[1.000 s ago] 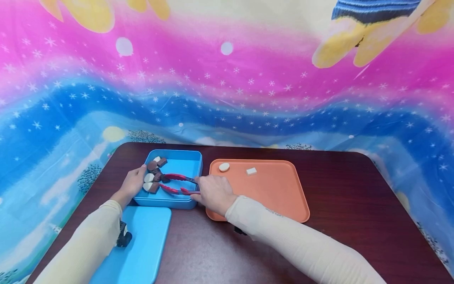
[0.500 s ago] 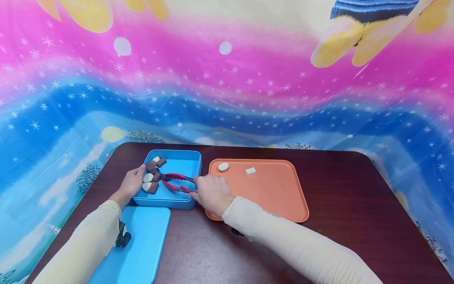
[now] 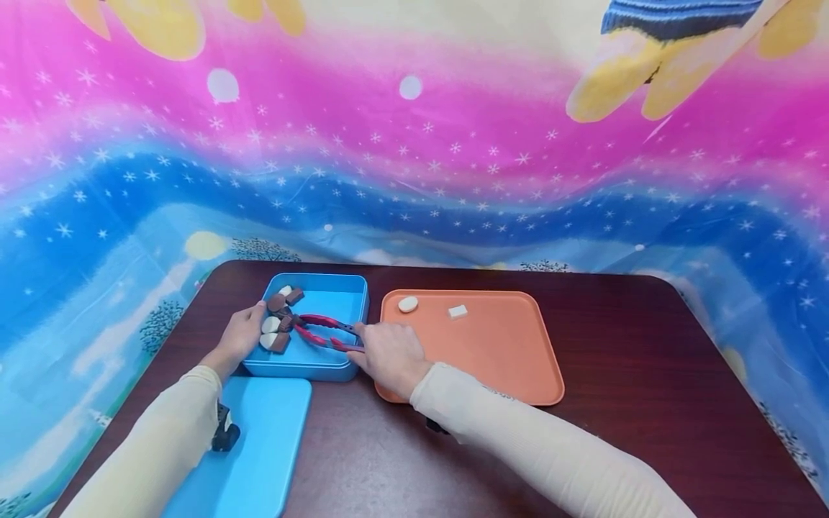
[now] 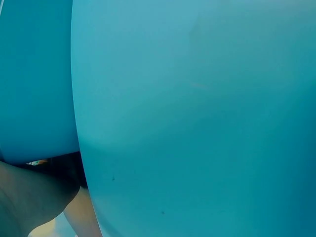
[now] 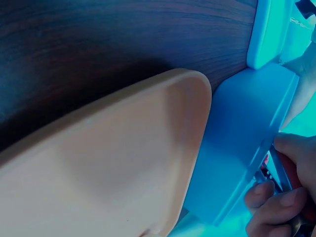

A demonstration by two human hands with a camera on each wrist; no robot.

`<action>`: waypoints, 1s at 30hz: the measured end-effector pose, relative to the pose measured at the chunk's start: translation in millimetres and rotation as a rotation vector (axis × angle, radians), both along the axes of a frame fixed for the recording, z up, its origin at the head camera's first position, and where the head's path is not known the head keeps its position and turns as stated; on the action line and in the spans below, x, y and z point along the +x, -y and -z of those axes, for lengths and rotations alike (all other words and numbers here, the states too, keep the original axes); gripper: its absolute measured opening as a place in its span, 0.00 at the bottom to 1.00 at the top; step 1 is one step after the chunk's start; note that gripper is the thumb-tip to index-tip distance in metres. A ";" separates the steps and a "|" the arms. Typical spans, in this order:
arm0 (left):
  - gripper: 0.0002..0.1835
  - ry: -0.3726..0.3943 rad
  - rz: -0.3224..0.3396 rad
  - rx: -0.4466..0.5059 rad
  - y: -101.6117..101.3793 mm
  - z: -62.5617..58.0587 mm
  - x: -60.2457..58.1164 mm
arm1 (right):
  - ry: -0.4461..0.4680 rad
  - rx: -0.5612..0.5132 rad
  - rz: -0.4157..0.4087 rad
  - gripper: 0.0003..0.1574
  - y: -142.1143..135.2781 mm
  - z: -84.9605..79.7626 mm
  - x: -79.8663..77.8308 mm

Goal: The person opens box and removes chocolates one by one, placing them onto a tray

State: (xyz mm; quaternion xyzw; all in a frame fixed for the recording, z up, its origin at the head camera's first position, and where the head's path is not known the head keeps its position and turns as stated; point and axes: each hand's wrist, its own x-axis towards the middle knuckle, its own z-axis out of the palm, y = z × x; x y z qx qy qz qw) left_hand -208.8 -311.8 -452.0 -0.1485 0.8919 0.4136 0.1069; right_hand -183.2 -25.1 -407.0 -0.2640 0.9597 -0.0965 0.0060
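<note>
Red-and-black tongs (image 3: 317, 321) are gripped in my right hand (image 3: 391, 352), which reaches over the right wall of a blue box (image 3: 337, 372). Their tips meet at a dark brown chocolate-like piece (image 3: 286, 323) inside; whether they pinch it is too small to tell. Several brown and white pieces, among them a white round one (image 3: 270, 325), cluster along the box's left side. My left hand (image 3: 241, 337) holds the box's left wall, thumb at the rim. In the right wrist view, fingers (image 5: 279, 205) curl round the tong handles.
An orange tray (image 3: 486, 360) right of the box bears a white oval piece (image 3: 408, 304) and a white rectangular piece (image 3: 458, 311). The blue lid (image 3: 265, 424) lies in front of the box, under my left forearm. A printed cloth (image 3: 414, 165) hangs behind the dark table (image 3: 622, 360).
The tongs' arms have drawn together, and their tips have come together at the dark piece. My left hand stays on the box; the tray pieces have not moved.
</note>
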 end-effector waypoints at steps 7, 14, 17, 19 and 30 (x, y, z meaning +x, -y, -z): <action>0.43 0.011 0.001 0.000 0.4 -0.7 0.8 | 0.037 -0.039 0.032 0.32 -2.0 2.0 1.7; 0.43 -0.015 -0.003 -0.009 -0.5 -0.5 0.8 | 0.039 -0.055 0.036 0.33 -5.6 5.9 3.6; 0.43 -0.020 0.004 -0.014 -0.4 -1.1 1.0 | 0.036 -0.064 0.039 0.34 -7.8 7.8 4.8; 0.43 -0.016 0.007 -0.015 -1.0 -1.4 1.3 | 0.045 -0.071 0.046 0.35 -9.6 8.8 5.7; 0.43 -0.008 0.006 -0.010 -1.2 -1.1 1.2 | 0.183 -0.275 0.093 0.35 -28.1 3.5 11.5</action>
